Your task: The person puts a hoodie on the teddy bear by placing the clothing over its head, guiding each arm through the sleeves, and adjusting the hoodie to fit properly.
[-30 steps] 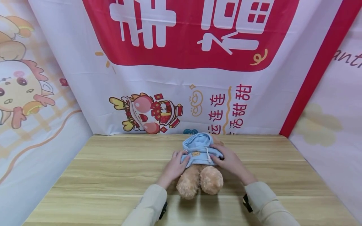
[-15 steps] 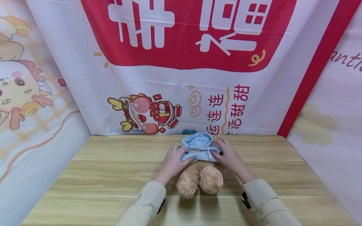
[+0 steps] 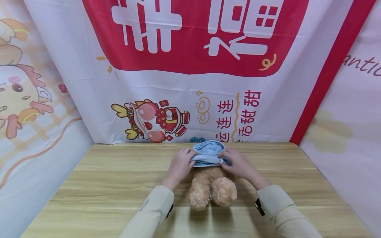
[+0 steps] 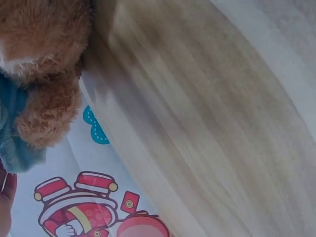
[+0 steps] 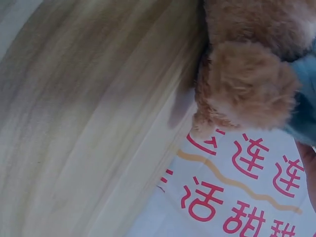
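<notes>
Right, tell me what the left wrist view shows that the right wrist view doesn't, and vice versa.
Only the left wrist view shows the printed red-booted cartoon figure and a teal shape.

Only the right wrist view shows red printed characters and an orange wavy line.

Both show part of the brown plush toy, its blue garment, wood-grain tabletop, white backdrop and a sliver of a hand at one edge.

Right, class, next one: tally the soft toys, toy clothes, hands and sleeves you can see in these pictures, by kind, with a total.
Soft toy: 1
Blue hoodie: 1
Left hand plus right hand: 2
Left sleeve plus right sleeve: 2
Total: 6
</notes>
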Tool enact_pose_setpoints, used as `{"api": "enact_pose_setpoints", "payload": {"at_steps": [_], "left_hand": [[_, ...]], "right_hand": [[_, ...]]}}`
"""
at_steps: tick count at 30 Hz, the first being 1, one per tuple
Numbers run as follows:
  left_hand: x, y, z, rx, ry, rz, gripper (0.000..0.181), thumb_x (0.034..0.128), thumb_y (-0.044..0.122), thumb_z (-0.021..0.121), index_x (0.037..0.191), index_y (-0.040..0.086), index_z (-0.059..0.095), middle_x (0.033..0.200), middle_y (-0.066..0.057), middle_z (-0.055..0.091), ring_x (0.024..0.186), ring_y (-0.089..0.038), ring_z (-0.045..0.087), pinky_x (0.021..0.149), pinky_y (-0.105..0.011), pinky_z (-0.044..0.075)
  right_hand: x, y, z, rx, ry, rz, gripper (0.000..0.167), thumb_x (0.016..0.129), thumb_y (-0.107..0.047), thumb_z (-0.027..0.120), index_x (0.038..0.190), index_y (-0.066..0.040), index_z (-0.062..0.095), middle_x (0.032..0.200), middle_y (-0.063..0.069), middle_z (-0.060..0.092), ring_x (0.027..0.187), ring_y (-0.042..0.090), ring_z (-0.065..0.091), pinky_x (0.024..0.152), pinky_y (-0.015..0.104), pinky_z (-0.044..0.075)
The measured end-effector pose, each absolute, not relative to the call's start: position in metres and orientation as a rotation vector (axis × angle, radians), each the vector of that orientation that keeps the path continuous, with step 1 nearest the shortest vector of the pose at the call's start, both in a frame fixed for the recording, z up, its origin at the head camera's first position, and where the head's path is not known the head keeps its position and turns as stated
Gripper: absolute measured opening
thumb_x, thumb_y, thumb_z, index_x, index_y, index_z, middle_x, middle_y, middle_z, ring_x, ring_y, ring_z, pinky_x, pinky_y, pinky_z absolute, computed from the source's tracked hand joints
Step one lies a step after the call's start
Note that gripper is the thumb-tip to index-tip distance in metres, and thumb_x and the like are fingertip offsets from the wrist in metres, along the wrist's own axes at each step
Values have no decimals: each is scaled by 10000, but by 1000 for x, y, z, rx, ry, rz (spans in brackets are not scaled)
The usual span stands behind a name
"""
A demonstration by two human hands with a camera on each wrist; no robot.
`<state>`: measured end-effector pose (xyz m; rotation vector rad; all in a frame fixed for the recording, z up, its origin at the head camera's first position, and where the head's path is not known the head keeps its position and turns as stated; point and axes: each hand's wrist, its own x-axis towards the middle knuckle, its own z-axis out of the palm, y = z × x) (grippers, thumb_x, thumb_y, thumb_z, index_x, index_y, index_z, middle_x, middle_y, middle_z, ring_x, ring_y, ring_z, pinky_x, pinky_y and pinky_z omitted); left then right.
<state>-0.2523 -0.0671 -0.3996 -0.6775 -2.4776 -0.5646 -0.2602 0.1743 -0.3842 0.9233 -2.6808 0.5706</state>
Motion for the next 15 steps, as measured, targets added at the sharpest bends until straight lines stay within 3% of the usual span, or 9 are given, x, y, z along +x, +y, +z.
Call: {"api": "enact_pose_setpoints", "payload": {"at_steps": [5,9,12,15], "left_hand": [[-256,-67,-396,-732,-2417,-501,313,812,100,742,1111,103,652,1094,-79,685,1023,-261,646,934,-414,505],[-259,-65,-393,-783,-2310,-402,370,789,102,764,1134,112,633,1106,-57,693,1005,-228,664,898,-364,529],[-259,-64,-390,-842,-2254,-274,350,812,119,747,1139,151,625,1089,-26,695,948,-185,674,843,-311,550],[-259,-62,-387,-902,-2209,-145,312,853,90,693,1140,181,614,1068,-21,689,892,-161,667,784,-279,557]], "right_hand": [[-265,172,-374,775,-2658,623,180,882,-83,623,1053,-43,666,1053,137,653,953,273,622,793,425,524],[-269,171,-366,684,-2636,660,155,901,-69,594,1050,-28,606,950,133,670,792,221,631,688,385,525],[-273,172,-363,645,-2584,665,88,900,-35,587,961,-51,526,787,90,612,640,159,546,583,327,470],[-276,173,-362,662,-2519,629,163,888,31,569,820,-71,462,674,43,495,596,132,445,555,278,399]]}}
